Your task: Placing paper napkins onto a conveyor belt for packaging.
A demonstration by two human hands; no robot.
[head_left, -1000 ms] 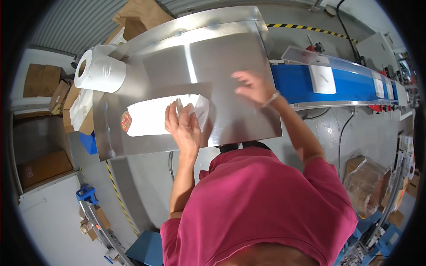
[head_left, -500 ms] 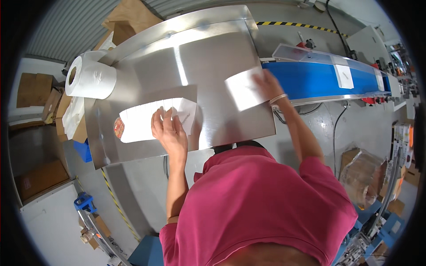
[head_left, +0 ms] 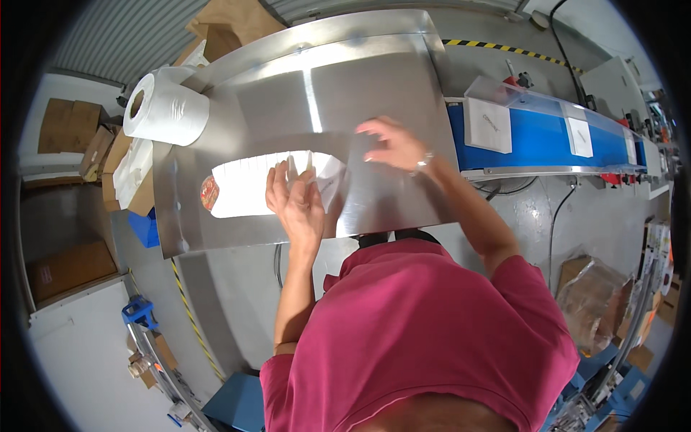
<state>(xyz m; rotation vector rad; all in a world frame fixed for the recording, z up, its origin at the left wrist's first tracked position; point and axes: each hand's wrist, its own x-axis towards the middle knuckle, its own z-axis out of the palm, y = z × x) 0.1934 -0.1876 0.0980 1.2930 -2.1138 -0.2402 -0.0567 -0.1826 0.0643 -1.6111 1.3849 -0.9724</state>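
Note:
A long row of white flat packets [head_left: 241, 189] lies fanned and overlapping on the steel table [head_left: 374, 79]. At its left end shows a rounded red patterned piece [head_left: 209, 193]. My left hand [head_left: 296, 209] is over the right part of the row, fingers bent and closed on the edge of a white packet [head_left: 327, 176]; the fingers partly hide the grip. To the right, my right hand [head_left: 397, 147] is above the bare steel, fingers apart and slightly blurred, holding nothing. Beyond it, a white packet [head_left: 488, 126] rests at the near end of the blue conveyor belt [head_left: 536, 133].
Further along the belt are more white packets [head_left: 579, 137], beside a clear plastic guard [head_left: 515, 93]. A large white roll [head_left: 169, 111] stands at the table's left corner. Cardboard boxes [head_left: 65, 129] are at the left. The table has a raised back edge [head_left: 338, 34].
My right hand has let go of a packet on the belt and come back left over the table. My left hand's fingers have closed on a packet in the row. The view has shifted slightly.

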